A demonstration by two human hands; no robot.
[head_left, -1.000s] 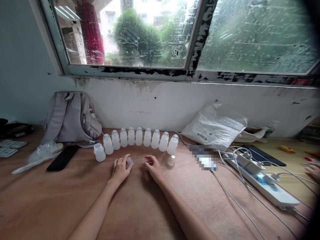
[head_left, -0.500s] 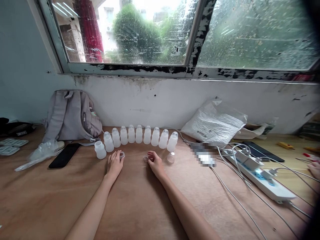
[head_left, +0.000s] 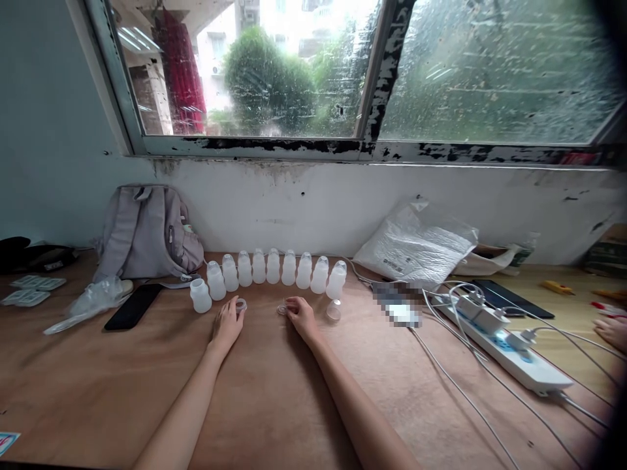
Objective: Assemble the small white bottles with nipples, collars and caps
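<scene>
My left hand (head_left: pixel 228 323) rests on the table with its fingers closed at a translucent ring (head_left: pixel 241 304), which looks like a bottle collar. Facing it, my right hand (head_left: pixel 300 316) pinches the edge of a small clear round piece (head_left: pixel 281 309); its exact kind is too small to tell. An uncapped white baby bottle (head_left: pixel 200 297) stands upright just beyond my left hand. Several capped baby bottles (head_left: pixel 273 267) form an arc behind both hands. To the right of my right hand, a clear dome cap (head_left: pixel 334 311) sits on the table.
A grey backpack (head_left: pixel 142 228), a plastic bag (head_left: pixel 100 300) and a black phone (head_left: pixel 133 307) lie left. On the right are a silvery package (head_left: pixel 416 241), a white power strip (head_left: pixel 524 362) and loose cables. Another person's hand (head_left: pixel 612 331) shows at the right edge.
The camera view has tilted up and shifted slightly. Both hands stay nearly in place with the same pieces at their fingers.
</scene>
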